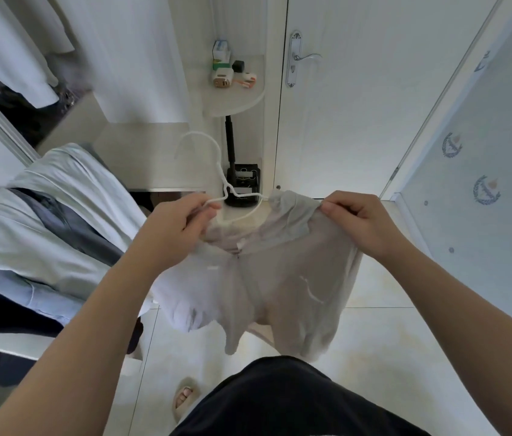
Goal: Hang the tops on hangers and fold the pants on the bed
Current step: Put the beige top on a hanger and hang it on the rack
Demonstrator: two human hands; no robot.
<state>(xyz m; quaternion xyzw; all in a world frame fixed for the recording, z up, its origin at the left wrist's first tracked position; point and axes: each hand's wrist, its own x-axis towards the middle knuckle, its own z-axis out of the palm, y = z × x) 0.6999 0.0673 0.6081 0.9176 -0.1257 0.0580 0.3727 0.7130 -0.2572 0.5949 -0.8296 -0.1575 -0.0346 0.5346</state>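
- Pale floor tiles (374, 341) filled the bottom of my head view, with a white door (358, 105) and its lever handle (306, 56) straight ahead and a patterned wall (484, 184) to the right.
- At the left edge I saw a heap of clothes (43, 221), light green and grey pieces lying over one another on what I took to be the bed. I could not tell which were tops and which were pants, and none looked folded.
- I held a thin beige top (279, 278) up in the air in front of me, well above the floor, its hem hanging loose.
- My left hand (179, 228) had its fingers curled and pinched together on the left arm of a white hanger (223, 190), touching the top's left shoulder.
- My right hand (361, 221) was closed, thumb pressed against the fingers, pinching the top's right shoulder edge and pulling it out taut.
- The hanger's hook rose clear above the neckline, and its right arm ran under the fabric at the collar, so I judged this top to be partly on the hanger, not yet seated.
- By my reckoning, settling the shoulders, hanging it up, and working through the heap were all left to do.
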